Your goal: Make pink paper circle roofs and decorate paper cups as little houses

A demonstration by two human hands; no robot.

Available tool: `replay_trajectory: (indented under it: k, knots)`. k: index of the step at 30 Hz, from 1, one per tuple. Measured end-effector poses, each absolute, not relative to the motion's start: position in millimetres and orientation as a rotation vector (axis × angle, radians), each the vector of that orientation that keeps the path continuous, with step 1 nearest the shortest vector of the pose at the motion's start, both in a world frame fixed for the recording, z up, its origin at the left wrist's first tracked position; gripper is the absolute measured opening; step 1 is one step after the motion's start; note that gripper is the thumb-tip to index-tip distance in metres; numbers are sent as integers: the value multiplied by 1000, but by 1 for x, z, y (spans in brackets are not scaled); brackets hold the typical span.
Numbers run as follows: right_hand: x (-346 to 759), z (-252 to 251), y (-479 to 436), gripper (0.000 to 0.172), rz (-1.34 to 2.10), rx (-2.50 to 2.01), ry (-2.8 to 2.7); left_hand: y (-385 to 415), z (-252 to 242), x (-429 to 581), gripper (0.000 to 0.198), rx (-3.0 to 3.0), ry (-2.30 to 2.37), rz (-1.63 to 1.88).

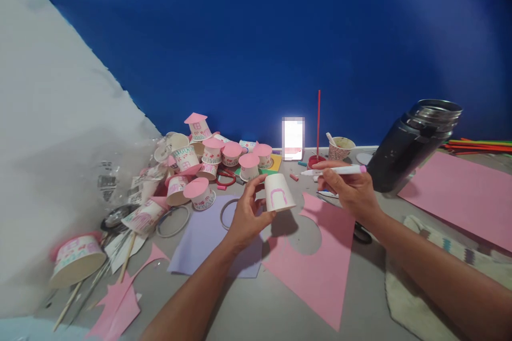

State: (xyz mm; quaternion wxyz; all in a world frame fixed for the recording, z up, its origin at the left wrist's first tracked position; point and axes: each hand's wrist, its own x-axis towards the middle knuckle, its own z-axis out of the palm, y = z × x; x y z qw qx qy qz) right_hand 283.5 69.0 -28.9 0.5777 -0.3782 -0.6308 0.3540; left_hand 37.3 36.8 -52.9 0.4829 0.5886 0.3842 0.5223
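Note:
My left hand [248,212] is closed around a small white paper cup [279,193], held upside down above the table, with a pink arch drawn on its side. My right hand [349,187] grips a white marker [334,170] with a pink end, held level just right of the cup and apart from it. Under both hands lies a pink paper sheet [320,266] with a round hole cut out of it, and beside it a lilac sheet [204,240].
A heap of decorated paper cups with pink roofs [212,162] fills the back left. A dark metal flask [412,146] stands at the right, a large pink sheet [460,200] beyond it. Scissors [362,233], a knitted cloth [436,266], sticks and pink scraps [120,303] lie around.

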Motion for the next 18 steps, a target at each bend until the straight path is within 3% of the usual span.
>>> replay_trajectory:
  k: [12,18]
  knots:
    - [276,-15,47,18,855,-870,-1623,32,-47,39,66,1373,993,1283]
    - [276,-12,43,11,668,-822,-1742,30,-46,39,68,1283,950,1271]
